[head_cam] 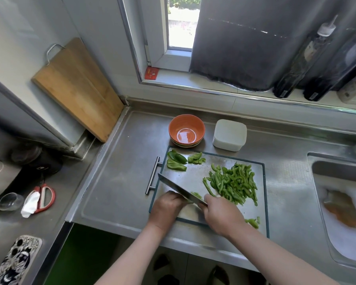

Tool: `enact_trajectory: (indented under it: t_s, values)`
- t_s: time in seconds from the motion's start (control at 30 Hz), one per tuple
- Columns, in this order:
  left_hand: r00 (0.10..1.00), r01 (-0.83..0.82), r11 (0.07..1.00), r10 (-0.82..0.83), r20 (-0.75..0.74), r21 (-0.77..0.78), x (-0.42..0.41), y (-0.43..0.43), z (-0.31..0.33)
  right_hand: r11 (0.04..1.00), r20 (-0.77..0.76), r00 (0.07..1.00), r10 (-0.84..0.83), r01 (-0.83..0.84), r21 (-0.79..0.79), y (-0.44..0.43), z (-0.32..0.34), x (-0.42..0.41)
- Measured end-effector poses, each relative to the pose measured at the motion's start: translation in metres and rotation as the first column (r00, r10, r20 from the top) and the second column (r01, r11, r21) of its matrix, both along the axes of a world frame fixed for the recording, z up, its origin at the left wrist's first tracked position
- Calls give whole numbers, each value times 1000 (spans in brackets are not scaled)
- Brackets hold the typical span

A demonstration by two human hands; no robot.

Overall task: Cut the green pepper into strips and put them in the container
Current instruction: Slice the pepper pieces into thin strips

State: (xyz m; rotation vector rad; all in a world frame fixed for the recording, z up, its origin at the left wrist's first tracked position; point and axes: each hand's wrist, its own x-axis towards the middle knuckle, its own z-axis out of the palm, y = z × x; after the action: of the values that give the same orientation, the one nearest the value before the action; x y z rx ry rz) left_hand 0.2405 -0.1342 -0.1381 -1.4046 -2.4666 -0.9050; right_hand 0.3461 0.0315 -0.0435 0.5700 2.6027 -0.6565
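Pepper strips [232, 182] heaped on steel board [193, 173]; right hand [220, 212] grips knife [179, 189].

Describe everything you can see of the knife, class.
The knife has a long, grey, metal-looking blade tapering to a point. It slants over the near left part of the steel cutting board, tip pointing away and to the left. The right hand grips its handle, which is hidden. The left hand curls close against the blade's left side. Small green pepper pieces lie by its right side.
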Motion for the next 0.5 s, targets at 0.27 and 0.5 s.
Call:
enact_trajectory:
  t_s: [0.27,0.5]
  values:
    - [999,-36,999,36,-6,39,-1,0,-5,997,2,999,52,-52,65,1,0,12]
    - [995,-91,996,91,36,11,2,-1,-10,1000,98,995,-13,10,25,-5,-13,-3]
